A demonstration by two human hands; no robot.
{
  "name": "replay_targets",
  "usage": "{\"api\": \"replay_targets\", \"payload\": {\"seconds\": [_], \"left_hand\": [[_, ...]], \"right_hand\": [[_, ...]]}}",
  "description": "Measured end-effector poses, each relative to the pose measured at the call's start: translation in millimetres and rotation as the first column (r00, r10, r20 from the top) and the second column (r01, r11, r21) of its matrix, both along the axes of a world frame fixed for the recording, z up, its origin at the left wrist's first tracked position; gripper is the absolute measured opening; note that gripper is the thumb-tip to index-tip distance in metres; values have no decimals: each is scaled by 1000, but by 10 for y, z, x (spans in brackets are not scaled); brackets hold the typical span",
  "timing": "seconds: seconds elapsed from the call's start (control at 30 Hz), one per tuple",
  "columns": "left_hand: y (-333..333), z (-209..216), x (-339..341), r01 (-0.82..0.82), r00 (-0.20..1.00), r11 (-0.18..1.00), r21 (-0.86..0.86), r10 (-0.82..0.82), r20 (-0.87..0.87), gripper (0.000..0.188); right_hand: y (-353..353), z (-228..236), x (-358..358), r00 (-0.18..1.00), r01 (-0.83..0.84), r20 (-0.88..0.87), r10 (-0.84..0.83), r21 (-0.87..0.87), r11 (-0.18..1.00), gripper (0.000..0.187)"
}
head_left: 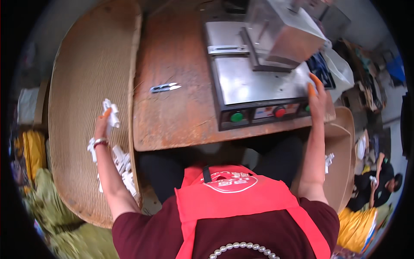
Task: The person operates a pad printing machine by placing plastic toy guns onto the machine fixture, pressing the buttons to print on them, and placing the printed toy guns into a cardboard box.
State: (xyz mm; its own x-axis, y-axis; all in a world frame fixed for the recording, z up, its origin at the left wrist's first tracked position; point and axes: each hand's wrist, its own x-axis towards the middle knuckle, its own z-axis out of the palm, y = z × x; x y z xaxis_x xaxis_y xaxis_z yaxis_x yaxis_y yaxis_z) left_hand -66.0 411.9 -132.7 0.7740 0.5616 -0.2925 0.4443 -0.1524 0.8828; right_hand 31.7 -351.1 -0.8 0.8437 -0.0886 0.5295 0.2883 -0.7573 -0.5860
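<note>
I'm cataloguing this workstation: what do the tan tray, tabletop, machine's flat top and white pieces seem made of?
Tray: probably woven cane or bamboo, matte; fine ribbing shows.
Tabletop: likely wood, its reddish finish worn in patches.
Machine's flat top: metal, perhaps steel, given bright reflections.
White pieces: dull, perhaps plastic or paper; too small to tell.

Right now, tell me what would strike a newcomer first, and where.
Probably the coral-red cloth apron, low in the middle. Next, at upper right, the silver-topped metal machine with round green and red buttons, on the brown wooden table. Over the long tan woven tray at left, the left hand holds small white pieces.
</note>
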Motion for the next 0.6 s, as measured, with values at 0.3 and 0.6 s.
{"api": "replay_targets", "payload": {"seconds": [0.3,0.6], "left_hand": [[-4162,1763,1070,459,831,762,457,-550,83,77],[-4236,1378,456,458,500,388,800,-856,129,60]], "right_hand": [[497,-121,1008,898,-365,260,355,-11,931,22],[358,-37,1055,952,38,287,-108,239,970,31]]}}
